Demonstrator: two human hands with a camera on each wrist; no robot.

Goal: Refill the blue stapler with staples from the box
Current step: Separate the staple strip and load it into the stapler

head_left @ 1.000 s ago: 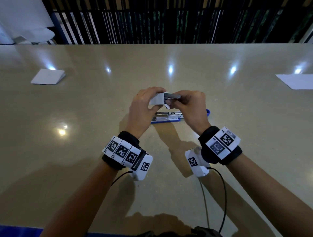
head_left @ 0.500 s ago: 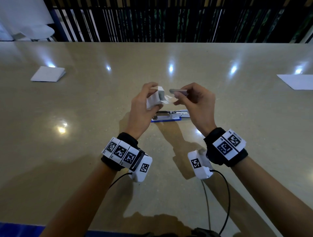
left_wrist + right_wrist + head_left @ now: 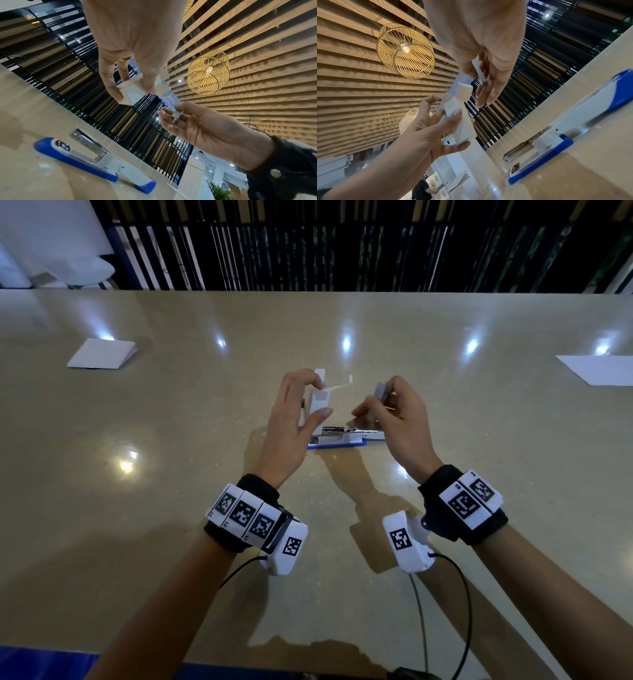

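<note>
The blue stapler (image 3: pixel 337 438) lies opened flat on the tan table, its metal staple channel (image 3: pixel 85 139) exposed. Just above it my left hand (image 3: pixel 320 397) grips a small white staple box (image 3: pixel 317 409), held upright with its flap open. My right hand (image 3: pixel 371 402) hovers a short way to the right and pinches a grey strip of staples (image 3: pixel 381 391) between thumb and fingers. The strip (image 3: pixel 178 115) is clear of the box (image 3: pixel 127 93). Neither hand touches the stapler (image 3: pixel 556 135).
A folded white paper (image 3: pixel 101 354) lies at the far left of the table and a white sheet (image 3: pixel 599 369) at the far right. Black slats stand behind the table's far edge. Sensor cables hang near my right wrist.
The hands have drawn apart. My right hand pulled the staple strip out of the box and moved right; my left hand turned the box upright.
</note>
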